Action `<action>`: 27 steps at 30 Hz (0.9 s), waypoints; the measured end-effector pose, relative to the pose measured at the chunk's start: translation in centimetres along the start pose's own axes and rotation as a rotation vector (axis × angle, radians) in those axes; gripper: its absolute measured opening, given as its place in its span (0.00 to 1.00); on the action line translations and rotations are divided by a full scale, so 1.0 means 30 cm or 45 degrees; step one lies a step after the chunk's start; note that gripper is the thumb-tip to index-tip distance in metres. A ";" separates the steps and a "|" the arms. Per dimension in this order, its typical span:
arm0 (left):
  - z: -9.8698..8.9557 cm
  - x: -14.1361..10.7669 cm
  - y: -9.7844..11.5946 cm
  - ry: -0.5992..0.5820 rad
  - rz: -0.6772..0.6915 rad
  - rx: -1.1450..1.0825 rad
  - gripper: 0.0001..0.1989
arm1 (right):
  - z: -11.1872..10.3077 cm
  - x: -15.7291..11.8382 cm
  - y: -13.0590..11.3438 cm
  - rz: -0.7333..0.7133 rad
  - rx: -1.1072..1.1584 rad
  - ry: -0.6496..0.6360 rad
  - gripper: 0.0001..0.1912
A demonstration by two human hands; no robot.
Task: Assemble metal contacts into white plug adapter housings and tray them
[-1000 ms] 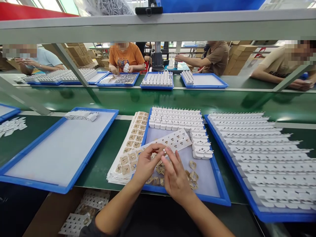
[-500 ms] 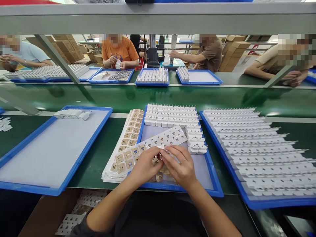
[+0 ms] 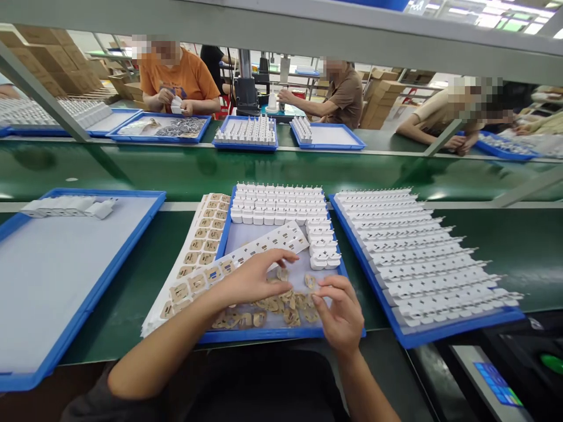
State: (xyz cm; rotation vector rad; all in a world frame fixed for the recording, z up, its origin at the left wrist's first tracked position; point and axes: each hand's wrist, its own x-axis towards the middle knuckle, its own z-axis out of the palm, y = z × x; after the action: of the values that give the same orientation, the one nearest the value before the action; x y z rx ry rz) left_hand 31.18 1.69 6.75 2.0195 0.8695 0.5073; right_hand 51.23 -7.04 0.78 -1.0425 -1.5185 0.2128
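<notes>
My left hand reaches over the middle tray, thumb and fingers apart with nothing visible between them. To its right, my right hand is above the tray's front right part, fingers bent and a small gap between thumb and index fingertip. A tan paper piece shows close by those fingertips; whether it touches them is unclear. Several curled tan paper pieces lie below both hands. A white perforated sheet with tan stickers slants across the blue-rimmed tray, partly hidden by my left hand and forearm.
White plug-like housings stand in rows along the tray's back and right side. A stack of sticker sheets lies left of it. Another tray of housings is at right, a tray with a few housings at left. Co-workers sit opposite.
My hands, together at the fingertips before, have moved apart; the right one has lowered towards the tray's front right. The whole view has turned to the right.
</notes>
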 end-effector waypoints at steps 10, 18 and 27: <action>0.292 0.281 -0.030 0.162 0.263 1.087 0.13 | -0.082 -0.098 0.112 0.375 0.123 0.130 0.03; 0.159 0.132 -0.014 0.163 -0.027 -0.116 0.16 | -0.079 -0.088 0.107 0.512 0.304 0.105 0.02; 0.150 -0.118 -0.107 0.335 -0.338 -1.580 0.30 | 0.029 -0.022 -0.023 0.553 0.764 -0.249 0.03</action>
State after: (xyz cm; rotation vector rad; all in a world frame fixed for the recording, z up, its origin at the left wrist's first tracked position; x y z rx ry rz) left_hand 30.38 -2.14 1.48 0.7089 0.6728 0.8814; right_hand 50.05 -7.52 0.54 -0.8586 -1.2548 1.0333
